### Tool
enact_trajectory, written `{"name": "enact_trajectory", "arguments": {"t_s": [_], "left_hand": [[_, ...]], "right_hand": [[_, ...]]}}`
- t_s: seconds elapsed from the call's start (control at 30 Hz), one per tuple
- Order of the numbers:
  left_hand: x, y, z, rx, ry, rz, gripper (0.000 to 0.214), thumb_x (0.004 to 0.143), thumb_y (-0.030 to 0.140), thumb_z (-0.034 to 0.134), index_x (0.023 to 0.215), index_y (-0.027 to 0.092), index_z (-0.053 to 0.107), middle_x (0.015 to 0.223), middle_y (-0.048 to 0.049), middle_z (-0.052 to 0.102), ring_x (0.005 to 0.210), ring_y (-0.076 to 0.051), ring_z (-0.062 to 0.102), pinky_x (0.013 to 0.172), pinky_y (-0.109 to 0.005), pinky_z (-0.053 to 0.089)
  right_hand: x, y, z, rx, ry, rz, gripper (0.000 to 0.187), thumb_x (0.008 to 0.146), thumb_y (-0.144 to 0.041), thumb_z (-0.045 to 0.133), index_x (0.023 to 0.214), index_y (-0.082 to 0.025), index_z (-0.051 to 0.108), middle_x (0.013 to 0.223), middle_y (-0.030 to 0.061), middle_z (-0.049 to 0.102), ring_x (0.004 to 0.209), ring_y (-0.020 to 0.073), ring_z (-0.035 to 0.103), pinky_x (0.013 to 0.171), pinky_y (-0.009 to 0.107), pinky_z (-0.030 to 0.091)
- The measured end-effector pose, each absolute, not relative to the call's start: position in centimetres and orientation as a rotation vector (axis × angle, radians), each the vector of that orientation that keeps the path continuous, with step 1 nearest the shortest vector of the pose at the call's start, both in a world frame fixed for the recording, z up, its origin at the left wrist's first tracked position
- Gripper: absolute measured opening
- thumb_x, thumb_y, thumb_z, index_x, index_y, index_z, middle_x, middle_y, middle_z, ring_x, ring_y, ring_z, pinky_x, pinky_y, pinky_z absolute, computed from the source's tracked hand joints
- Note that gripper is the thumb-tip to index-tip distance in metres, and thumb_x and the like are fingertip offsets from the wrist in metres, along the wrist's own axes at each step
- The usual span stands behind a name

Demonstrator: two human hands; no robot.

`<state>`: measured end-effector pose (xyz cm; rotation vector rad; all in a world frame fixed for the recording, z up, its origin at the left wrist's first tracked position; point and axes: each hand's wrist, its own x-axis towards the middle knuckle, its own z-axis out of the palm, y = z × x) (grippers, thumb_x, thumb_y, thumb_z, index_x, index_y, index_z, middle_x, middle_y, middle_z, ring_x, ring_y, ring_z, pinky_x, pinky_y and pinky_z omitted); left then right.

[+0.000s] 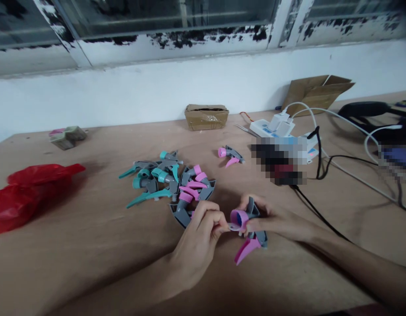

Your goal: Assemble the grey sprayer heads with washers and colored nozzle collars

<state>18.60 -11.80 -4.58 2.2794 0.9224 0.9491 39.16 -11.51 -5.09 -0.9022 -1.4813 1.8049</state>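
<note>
Plywood bench (91,245) under peeling window | right hand (272,220) clasps grey-and-pink plastic trigger sprayer head (252,239), 5 o'clock of teal-and-pink sprayer heap (176,184) | left hand (198,239) pinches small pale disc (233,227) at its collar | seemingly fitting; needs square alignment

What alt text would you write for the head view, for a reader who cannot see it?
The right hand holds a pink-and-grey sprayer above a wooden table while the left hand pinches a pale piece at its pink cap. Behind them lies a pile of teal and pink sprayers; a red bag lies left, cables right.
</note>
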Motion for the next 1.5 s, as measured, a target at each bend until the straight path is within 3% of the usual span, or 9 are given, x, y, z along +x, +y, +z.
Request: {"name": "enact_trajectory", "arguments": {"t_s": [0.27,0.5,0.63,1.03,1.33,1.5], "left_hand": [[18.5,-11.8,-4.7,2.153,0.875,1.020,0.015,0.090,0.009,0.039,0.082,0.019,0.046,0.088,-0.0015,0.051,0.083,-0.014,0.053,0.075,-0.027,0.045],[18.3,-11.7,-4.6,1.926,1.011,1.010,0.006,0.089,0.016,0.047,0.092,0.020,0.052,0.086,0.0010,0.056,0.060,-0.007,0.057,0.060,-0.021,0.048],[18.3,-11.2,-4.9,1.833,1.076,1.089,0.013,0.087,0.018,0.054,0.099,0.022,0.054,0.089,0.0011,0.060,0.068,-0.009,0.062,0.063,-0.021,0.051],[18.8,-11.6,-4.5,2.079,0.906,1.264,0.015,0.077,0.007,0.065,0.085,0.018,0.059,0.080,0.0025,0.063,0.076,-0.009,0.059,0.070,-0.019,0.047],[18.4,-11.0,-4.4,2.175,0.663,1.216,0.012,0.081,0.010,0.061,0.089,0.018,0.065,0.080,-0.0022,0.063,0.078,-0.013,0.057,0.070,-0.027,0.048],[18.4,-11.0,-4.2,2.204,0.700,1.196,0.013,0.082,0.008,0.059,0.089,0.017,0.066,0.082,-0.0037,0.059,0.078,-0.013,0.056,0.067,-0.026,0.047]], "right_hand": [[39.7,-11.1,-4.9,-0.882,-1.489,1.796,0.025,0.076,-0.027,0.068,0.088,-0.016,0.048,0.079,0.0002,0.065,0.071,0.0093,0.061,0.065,0.023,0.048],[39.6,-11.0,-4.3,-0.949,-1.487,1.759,0.027,0.074,-0.026,0.070,0.090,-0.016,0.050,0.085,0.0031,0.065,0.080,0.0138,0.062,0.072,0.029,0.050],[39.3,-11.1,-4.2,-0.982,-1.475,1.758,0.029,0.071,-0.026,0.072,0.088,-0.017,0.049,0.085,0.0026,0.064,0.079,0.0149,0.063,0.069,0.030,0.050],[38.1,-12.1,-5.2,-1.017,-1.496,1.458,0.029,0.068,-0.026,0.075,0.085,-0.018,0.053,0.075,-0.0020,0.058,0.067,0.0089,0.054,0.058,0.021,0.044],[38.2,-12.0,-5.1,-1.016,-1.489,1.498,0.027,0.068,-0.029,0.074,0.081,-0.018,0.052,0.072,-0.0026,0.058,0.067,0.0102,0.054,0.059,0.023,0.043],[38.4,-11.9,-5.2,-0.974,-1.459,1.538,0.031,0.064,-0.027,0.077,0.080,-0.018,0.052,0.074,-0.0034,0.059,0.066,0.0087,0.053,0.060,0.022,0.043]]}}
